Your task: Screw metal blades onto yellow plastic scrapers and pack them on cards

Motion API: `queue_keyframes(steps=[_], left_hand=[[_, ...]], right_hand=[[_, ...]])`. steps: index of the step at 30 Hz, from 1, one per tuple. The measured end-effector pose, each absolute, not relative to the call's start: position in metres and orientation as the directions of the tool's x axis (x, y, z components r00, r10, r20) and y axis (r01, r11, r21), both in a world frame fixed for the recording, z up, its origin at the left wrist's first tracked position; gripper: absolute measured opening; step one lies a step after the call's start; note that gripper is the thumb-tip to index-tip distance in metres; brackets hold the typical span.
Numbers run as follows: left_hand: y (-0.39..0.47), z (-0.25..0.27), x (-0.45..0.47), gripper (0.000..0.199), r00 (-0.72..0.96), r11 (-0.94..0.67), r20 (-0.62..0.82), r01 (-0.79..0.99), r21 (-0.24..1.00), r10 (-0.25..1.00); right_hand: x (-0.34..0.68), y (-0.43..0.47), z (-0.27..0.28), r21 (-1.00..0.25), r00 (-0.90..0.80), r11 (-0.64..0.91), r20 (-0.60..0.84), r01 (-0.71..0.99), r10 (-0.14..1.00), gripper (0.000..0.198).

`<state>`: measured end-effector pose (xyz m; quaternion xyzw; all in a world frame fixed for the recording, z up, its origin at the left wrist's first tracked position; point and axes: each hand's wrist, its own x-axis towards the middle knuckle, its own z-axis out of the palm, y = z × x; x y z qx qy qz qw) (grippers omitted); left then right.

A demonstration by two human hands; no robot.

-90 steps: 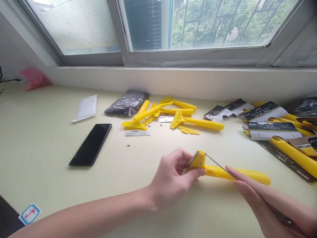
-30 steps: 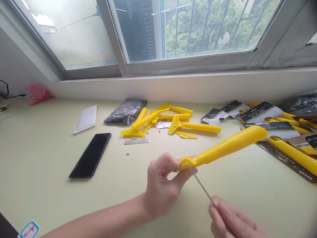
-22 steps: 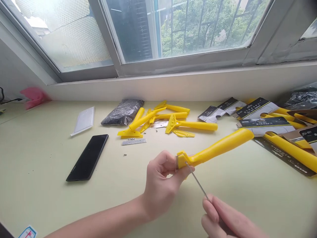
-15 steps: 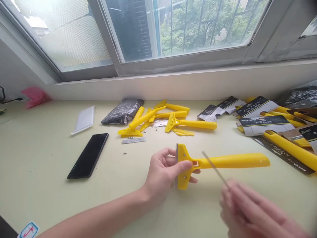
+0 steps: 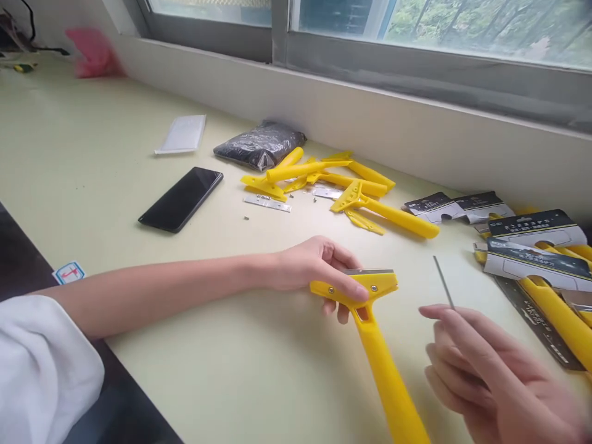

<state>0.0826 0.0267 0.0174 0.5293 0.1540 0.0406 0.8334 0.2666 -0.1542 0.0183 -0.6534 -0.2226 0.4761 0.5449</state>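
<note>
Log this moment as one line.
left hand: grips yellow scraper head | right hand: holds thin metal tool | scraper on table

A pale green counter [image 5: 92, 160] runs under the window. On it lie a black phone [image 5: 181, 198], a clear plastic packet [image 5: 182, 134], a black bag [image 5: 259, 144], a heap of yellow scraper parts [image 5: 324, 182] with loose blades [image 5: 267, 202], and carded scrapers [image 5: 531, 246] at the right. A small sticker [image 5: 69, 272] sits near the front edge.
</note>
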Motion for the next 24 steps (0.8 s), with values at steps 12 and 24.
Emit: queue_keyframes(steps=[12,24], left_hand=[[0.029,0.024,0.081,0.011,0.975,0.315,-0.183,0.136,0.939,0.123],[0.011,0.012,0.083,0.024,0.951,0.346,-0.127,0.022,0.938,0.283]], right_hand=[[0.249,-0.143,0.01,-0.846,0.202,-0.314,-0.429,-0.43,0.881,0.027],[0.239,-0.14,0.018,-0.923,0.365,-0.38,-0.372,-0.054,0.853,0.052]])
